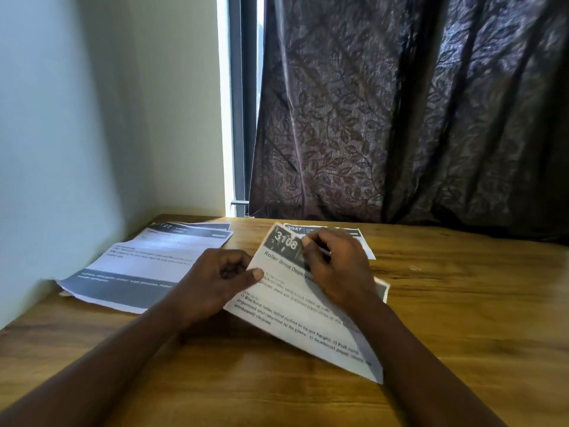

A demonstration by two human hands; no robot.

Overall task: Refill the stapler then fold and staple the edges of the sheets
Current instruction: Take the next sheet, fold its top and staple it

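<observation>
Sheet (295, 318) sits tilted mid-bench (462, 303). The left hand (215, 282) pinches its left edge to steady it, and the right hand (335, 266) pinches the far corner, likely starting a fold. Spare sheets (147, 266) wait far left; no stapler shows.

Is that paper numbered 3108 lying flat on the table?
No: the left hand and right hand hold the sheet numbered 3108 tilted, its left edge raised off the table.

My wooden bench (462, 303) holds a stack of sheets (147, 266) far left, a single sheet (367, 249) far centre, and a folded sheet (308, 322), partly lifted, in the middle.
</observation>
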